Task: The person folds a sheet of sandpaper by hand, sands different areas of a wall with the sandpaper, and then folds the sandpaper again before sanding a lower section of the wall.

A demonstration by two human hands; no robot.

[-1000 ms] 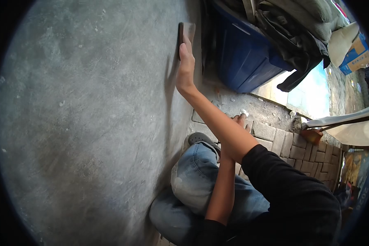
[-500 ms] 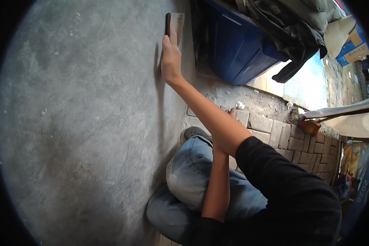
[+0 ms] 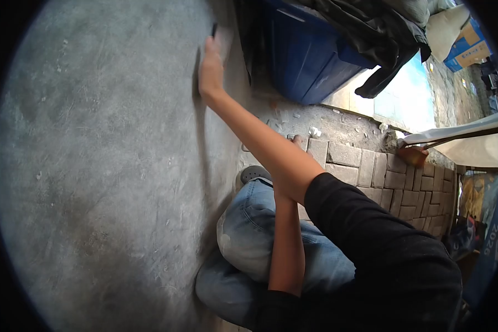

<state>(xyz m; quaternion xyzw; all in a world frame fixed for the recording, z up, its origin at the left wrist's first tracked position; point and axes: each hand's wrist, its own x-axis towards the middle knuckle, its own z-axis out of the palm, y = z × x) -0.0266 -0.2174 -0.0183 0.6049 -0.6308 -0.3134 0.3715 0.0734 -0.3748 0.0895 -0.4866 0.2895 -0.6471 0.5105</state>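
Note:
My right hand [image 3: 210,69], at the end of a stretched-out bare forearm, is closed round a flat rectangular block [image 3: 223,43] with a pale face and a dark edge. Motion blurs both. They are against or very close to the smooth grey wall [image 3: 110,138], which carries the arm's shadow. My left forearm [image 3: 286,243] rises above my jeans and passes behind the right forearm. Most of my left hand [image 3: 297,140] is hidden there; only what look like fingertips show past it, beside a small grey thing I cannot make out.
A large blue bin [image 3: 310,61] with dark cloth [image 3: 379,39] over it stands beyond the right hand. Paving blocks [image 3: 346,155] and small rubble [image 3: 346,122] cover the ground. A grey clog [image 3: 254,174] is by the wall. Far right are a cardboard box [image 3: 470,50] and white sheeting [image 3: 470,133].
The view has shifted, so the surroundings sit a little further left and higher. My right hand and the block have moved slightly left and become blurred.

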